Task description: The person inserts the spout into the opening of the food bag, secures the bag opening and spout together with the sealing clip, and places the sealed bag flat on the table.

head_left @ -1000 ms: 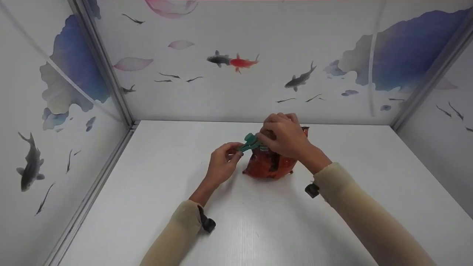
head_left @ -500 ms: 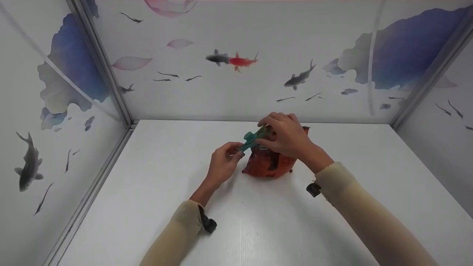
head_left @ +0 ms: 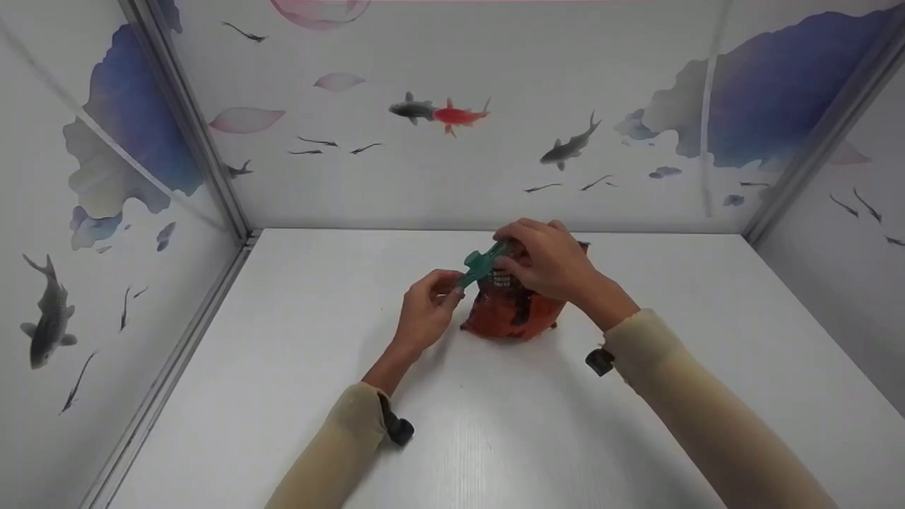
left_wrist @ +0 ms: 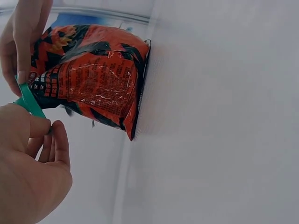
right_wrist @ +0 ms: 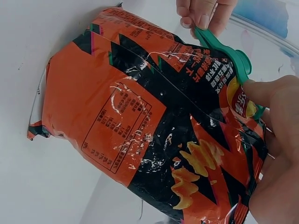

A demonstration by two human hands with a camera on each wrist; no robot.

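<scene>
An orange and black chip bag (head_left: 510,317) stands upright on the white table, its printed side showing in the right wrist view. Across its gathered top lies a green bag clip (head_left: 478,263) with a round cap-like knob, slanting up to the right. My left hand (head_left: 426,309) pinches the clip's lower left end between thumb and fingers. From the right, my right hand (head_left: 550,258) grips the bag's top, with thumb in front and fingers over it, next to the clip's upper end. That hand hides part of the bag's upper edge and the clip's far end.
The white table (head_left: 452,438) meets a back wall (head_left: 424,191) printed with fish and leaves, close behind the bag. Printed side walls with metal corner posts (head_left: 177,113) stand left and right. Each sleeve cuff carries a small black camera (head_left: 599,361).
My right thumb and fingertips have shifted slightly along the bag's top, leaving more of the clip and the bag's printing visible. The left hand keeps its pinch on the bag clip.
</scene>
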